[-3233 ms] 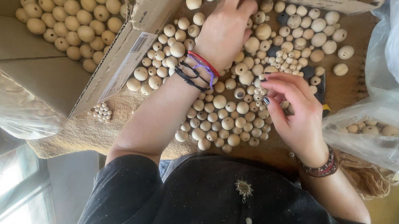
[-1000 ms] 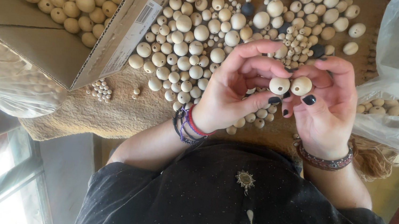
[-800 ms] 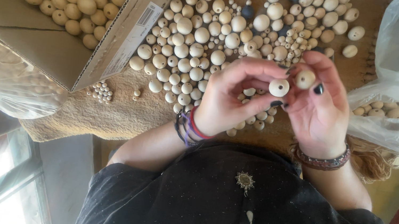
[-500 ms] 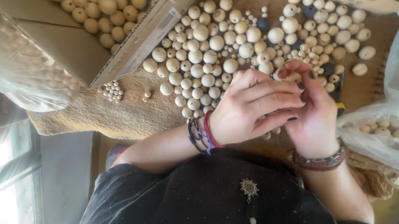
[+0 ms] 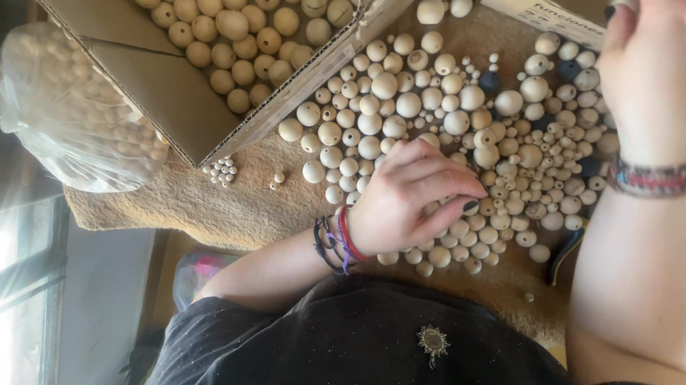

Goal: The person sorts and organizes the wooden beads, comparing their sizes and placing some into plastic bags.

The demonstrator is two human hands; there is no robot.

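The left hand point(image 5: 412, 197) lies palm down, fingers loosely curled and pointing right, nails dark, with a stack of coloured bands on its wrist. The right hand point(image 5: 657, 64) is raised high toward the top edge, back toward the camera, its fingertips partly cut off; a woven bracelet circles that wrist, forearm bare.

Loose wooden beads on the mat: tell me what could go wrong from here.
1. The left hand rests on the loose wooden beads; a sweep could roll them off the mat edge near the body.
2. The right hand is raised over the pile; anything dropped from it could scatter beads.
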